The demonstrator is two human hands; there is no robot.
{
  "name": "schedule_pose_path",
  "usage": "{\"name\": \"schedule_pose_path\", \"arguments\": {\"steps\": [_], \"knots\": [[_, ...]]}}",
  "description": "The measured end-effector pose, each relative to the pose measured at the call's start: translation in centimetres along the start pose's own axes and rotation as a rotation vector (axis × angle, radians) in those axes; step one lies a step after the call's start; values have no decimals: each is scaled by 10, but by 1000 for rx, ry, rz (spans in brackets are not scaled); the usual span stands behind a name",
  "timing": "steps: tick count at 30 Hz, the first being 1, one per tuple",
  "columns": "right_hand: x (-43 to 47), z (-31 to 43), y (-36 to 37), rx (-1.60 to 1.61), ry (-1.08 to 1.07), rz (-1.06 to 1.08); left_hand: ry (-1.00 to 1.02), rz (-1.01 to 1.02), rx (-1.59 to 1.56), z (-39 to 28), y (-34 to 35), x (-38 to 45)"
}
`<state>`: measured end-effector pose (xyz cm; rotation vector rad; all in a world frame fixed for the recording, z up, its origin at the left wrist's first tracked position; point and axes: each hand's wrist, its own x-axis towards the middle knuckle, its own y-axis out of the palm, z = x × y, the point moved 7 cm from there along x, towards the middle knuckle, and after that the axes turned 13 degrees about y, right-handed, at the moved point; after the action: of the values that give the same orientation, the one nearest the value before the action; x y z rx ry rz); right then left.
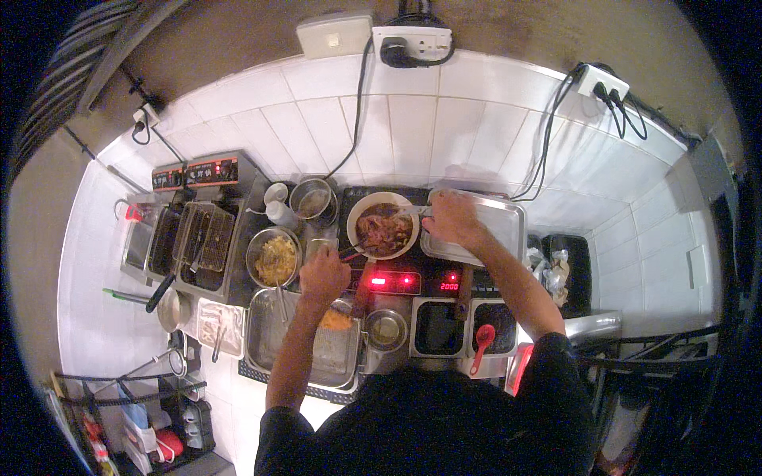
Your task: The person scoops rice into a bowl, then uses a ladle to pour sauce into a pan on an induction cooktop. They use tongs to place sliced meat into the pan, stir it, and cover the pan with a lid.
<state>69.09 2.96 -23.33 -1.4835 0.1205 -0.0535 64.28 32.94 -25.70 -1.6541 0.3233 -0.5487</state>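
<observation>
A round pale bowl or pan (384, 229) with sliced meat in dark sauce sits on an induction cooker (390, 282). My right hand (452, 219) is closed on a metal utensil (415, 210) whose end reaches into the meat from the right. At the lower left of the bowl, my left hand (324, 275) grips a utensil with a dark and red handle (351, 256), its tip at the bowl's edge. A rectangular metal tray (513, 229) lies under and behind my right hand. To the left, a round strainer (256, 257) holds yellow food.
Electric fryers (223, 253) with wire baskets stand at left. A large wire-lined tray (262, 339) with orange food lies below my left forearm. Nearer me are a round metal pot (387, 345), black-lined containers (439, 356) and a red spoon (484, 336). Black cords (361, 113) hang down the tiled wall.
</observation>
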Motion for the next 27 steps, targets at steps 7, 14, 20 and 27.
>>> {"name": "schedule_pose_path", "arguments": {"steps": [7,14,20,27], "knots": [[34,51,13,144,118,17,-166,-196,128,17,-55,10],[87,185,23,203,-13,90,-276,10,167,122,-37,103],[83,236,13,400,-357,-16,-105,12,22,172,-1,130],[-18,3,-14,661,66,-339,-273,-582,-285,98,-93,-36]]}}
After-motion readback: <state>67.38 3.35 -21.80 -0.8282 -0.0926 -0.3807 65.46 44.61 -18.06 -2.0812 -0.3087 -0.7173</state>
